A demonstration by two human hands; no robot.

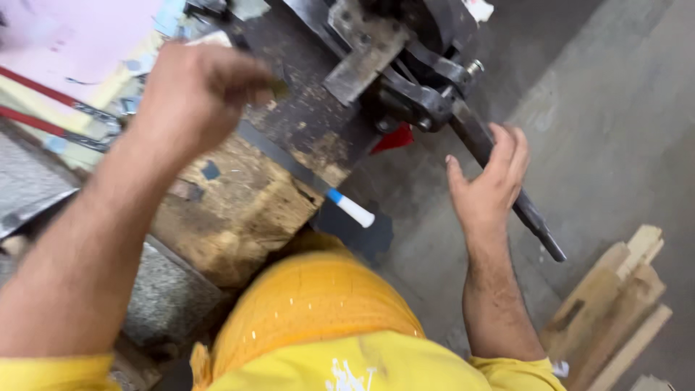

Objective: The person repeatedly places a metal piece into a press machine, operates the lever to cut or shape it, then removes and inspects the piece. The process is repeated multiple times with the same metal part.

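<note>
The press machine (pixel 405 65) is dark, greasy metal with a matt, worn lever (pixel 499 181). Its base block (pixel 239 210) is rough, chipped wood under a scuffed, rust-flecked steel plate (pixel 304 116). The offcuts (pixel 615 304) are pale raw wood on a dull concrete floor (pixel 615 130).

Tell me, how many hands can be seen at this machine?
2. The left hand is raised, blurred, over the worn wooden block beside the dark metal press. The right hand rests open against the press's long black lever. No others are visible.
</note>
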